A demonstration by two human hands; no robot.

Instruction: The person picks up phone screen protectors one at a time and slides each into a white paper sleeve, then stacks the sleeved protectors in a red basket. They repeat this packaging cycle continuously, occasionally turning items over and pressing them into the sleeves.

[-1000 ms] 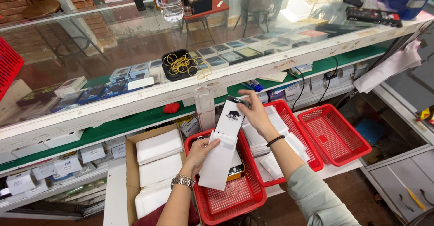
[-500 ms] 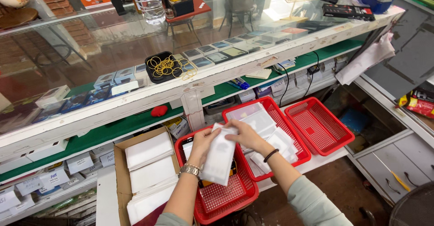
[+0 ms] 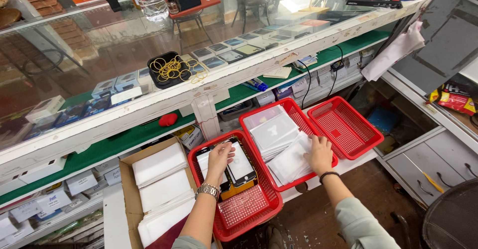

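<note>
A white flat packet (image 3: pixel 240 161) is laid in the left red basket (image 3: pixel 249 211) under the left hand (image 3: pixel 220 155), fingers spread flat. Right of that basket, packets in the middle basket (image 3: pixel 294 112) are pressed by the right hand (image 3: pixel 319 152), fingers open. Right of it, a third basket (image 3: pixel 345 126) holds nothing.

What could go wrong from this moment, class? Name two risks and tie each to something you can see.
1. The left hand presses on glass-faced panels stacked loosely in the left red basket; they may slide or scratch one another.
2. The right hand rests on white sleeves heaped slanting in the middle red basket, near its front rim; a nudge might tip some over the rim.
</note>
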